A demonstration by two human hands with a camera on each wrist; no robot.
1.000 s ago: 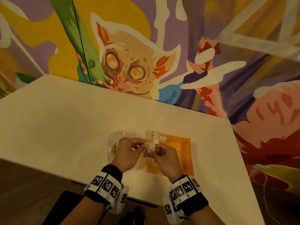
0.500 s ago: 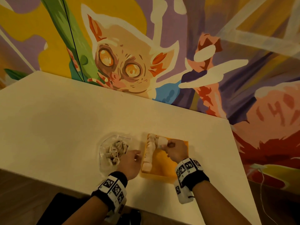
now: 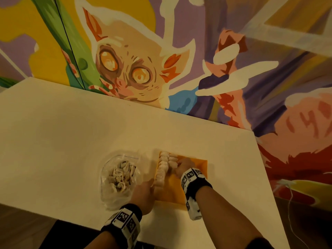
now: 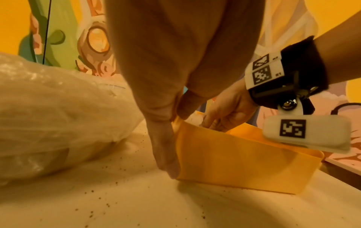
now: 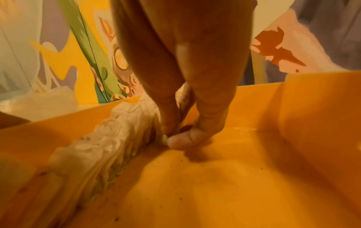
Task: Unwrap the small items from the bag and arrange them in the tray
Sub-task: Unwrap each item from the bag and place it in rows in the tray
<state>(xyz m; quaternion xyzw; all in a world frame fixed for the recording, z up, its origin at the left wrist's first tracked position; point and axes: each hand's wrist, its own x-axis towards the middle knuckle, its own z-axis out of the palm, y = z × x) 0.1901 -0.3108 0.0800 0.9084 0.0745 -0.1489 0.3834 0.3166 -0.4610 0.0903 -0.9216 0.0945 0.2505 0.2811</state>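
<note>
A clear plastic bag of crumpled pale wrapped items lies on the table, left of an orange tray. A row of pale unwrapped items runs along the tray's left wall. My right hand is inside the tray; its thumb and fingers pinch a small pale item low on the floor beside the row. My left hand holds the tray's near-left corner, fingers down the outer wall, thumb over the rim.
The cream table is strewn with fine brown crumbs near the tray. Its right edge runs close past the tray, and a painted mural wall stands behind. The bag bulges just left of my left hand.
Both hands held one item together between bag and tray. The right hand has since carried it down into the tray beside the row, and the left hand has dropped to the tray's corner.
</note>
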